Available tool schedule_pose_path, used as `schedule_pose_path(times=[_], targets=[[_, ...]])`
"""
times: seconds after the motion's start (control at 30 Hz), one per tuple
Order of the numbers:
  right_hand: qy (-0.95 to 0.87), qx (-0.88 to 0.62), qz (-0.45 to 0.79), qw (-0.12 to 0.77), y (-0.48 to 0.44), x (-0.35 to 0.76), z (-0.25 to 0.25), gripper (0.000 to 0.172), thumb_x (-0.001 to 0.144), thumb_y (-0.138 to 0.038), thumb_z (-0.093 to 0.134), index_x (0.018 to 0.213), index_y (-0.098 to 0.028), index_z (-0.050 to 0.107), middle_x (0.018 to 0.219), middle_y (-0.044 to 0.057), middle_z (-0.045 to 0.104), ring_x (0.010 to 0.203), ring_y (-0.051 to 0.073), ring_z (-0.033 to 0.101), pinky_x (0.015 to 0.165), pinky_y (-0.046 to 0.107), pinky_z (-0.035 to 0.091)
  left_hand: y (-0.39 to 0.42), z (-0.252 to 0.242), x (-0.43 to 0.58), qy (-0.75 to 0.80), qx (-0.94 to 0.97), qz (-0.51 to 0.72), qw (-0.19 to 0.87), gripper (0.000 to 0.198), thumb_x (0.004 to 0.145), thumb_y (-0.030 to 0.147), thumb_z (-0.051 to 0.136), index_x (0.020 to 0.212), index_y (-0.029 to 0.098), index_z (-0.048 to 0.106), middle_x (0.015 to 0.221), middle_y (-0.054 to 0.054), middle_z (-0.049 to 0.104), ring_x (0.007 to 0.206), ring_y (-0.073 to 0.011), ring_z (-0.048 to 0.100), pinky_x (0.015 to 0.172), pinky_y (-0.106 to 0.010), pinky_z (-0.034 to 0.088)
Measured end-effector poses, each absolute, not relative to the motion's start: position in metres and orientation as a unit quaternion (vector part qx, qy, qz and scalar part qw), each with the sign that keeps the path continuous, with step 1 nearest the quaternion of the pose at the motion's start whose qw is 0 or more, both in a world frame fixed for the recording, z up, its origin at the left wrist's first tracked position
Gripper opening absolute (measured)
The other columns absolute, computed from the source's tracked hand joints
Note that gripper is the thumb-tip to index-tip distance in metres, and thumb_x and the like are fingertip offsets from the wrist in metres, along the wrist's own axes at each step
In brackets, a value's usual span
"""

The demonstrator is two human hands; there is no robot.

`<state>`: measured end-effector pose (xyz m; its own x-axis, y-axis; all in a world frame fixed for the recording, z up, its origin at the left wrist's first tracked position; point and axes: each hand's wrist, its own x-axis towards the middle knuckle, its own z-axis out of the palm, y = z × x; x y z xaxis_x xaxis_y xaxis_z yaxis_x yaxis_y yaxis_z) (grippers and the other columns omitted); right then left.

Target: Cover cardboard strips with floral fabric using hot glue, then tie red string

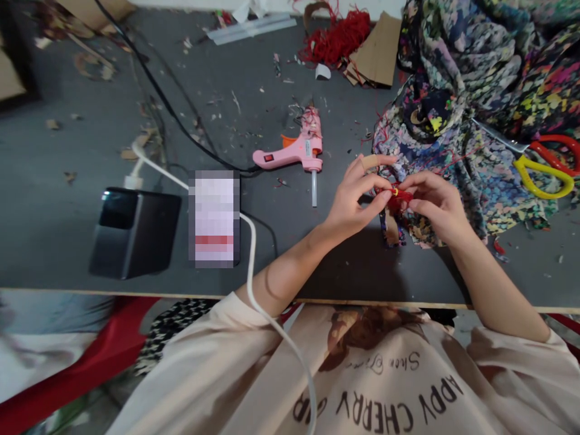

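Note:
Between my two hands is a small bundle of red thread with a bit of yellow around it. My left hand pinches its left end between thumb and index finger, and a tan strip wraps one of the other fingers. On the opposite end, the thumb and fingertips of my right hand are closed. Dark flowered fabric lies beneath and behind both hands. To the left of my left hand, a pink glue gun rests on the table, a clear glue stick poking out of it.
Scissors with red and yellow handles lie on the fabric at right. Red thread and cardboard sit at the back. A phone, a dark power bank and a white cable are at left. Scraps dot the grey table.

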<state>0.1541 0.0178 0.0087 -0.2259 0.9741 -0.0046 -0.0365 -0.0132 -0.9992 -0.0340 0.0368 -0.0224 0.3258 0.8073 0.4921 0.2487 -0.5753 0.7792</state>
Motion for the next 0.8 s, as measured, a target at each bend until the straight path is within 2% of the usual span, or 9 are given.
schedule_pose_path(times=[0.13,0.27,0.4,0.53,0.8], targets=[[-0.605,-0.482,0.456,0.44,0.014,0.151,0.006,0.027,0.083,-0.047,0.069,0.089,-0.022,0.074,0.061,-0.003,0.061,0.054,0.011,0.054,0.053,0.025,0.045,0.037,-0.025,-0.034,0.356,0.777,0.447,0.262,0.024,0.099,0.042,0.049,0.089,0.025,0.064,0.13,-0.006,0.065,0.124,-0.0205,0.06,0.117,-0.046,0.04],[-0.647,-0.499,0.364,0.448,0.011,0.146,0.001,0.014,0.082,-0.034,0.072,0.085,-0.021,0.076,0.07,-0.001,0.07,0.061,0.012,0.06,0.061,0.026,0.049,0.037,-0.027,-0.034,0.348,0.792,0.445,0.233,0.017,0.097,0.037,0.053,0.09,0.026,0.064,0.127,-0.005,0.067,0.121,-0.0201,0.062,0.116,-0.047,0.041],[-0.657,-0.482,0.343,0.467,0.01,0.146,-0.002,0.004,0.083,-0.022,0.071,0.082,-0.021,0.075,0.079,0.001,0.076,0.073,0.014,0.069,0.069,0.027,0.053,0.035,-0.023,-0.036,0.349,0.789,0.446,0.238,0.017,0.097,0.037,0.052,0.09,0.025,0.062,0.126,-0.006,0.067,0.12,-0.0202,0.062,0.116,-0.047,0.041],[-0.67,-0.478,0.328,0.464,0.009,0.148,-0.001,0.007,0.084,-0.02,0.07,0.085,-0.022,0.076,0.08,0.0,0.077,0.072,0.014,0.068,0.068,0.028,0.052,0.034,-0.02,-0.037,0.348,0.787,0.453,0.235,0.018,0.096,0.041,0.052,0.095,0.026,0.061,0.126,-0.006,0.067,0.12,-0.0209,0.062,0.117,-0.048,0.04],[-0.681,-0.478,0.303,0.465,0.01,0.148,-0.002,0.006,0.083,-0.02,0.069,0.086,-0.022,0.075,0.08,0.0,0.077,0.071,0.014,0.068,0.068,0.029,0.052,0.036,-0.024,-0.037,0.345,0.792,0.456,0.216,0.016,0.096,0.039,0.053,0.092,0.027,0.063,0.127,-0.006,0.066,0.12,-0.0206,0.062,0.117,-0.049,0.04]])
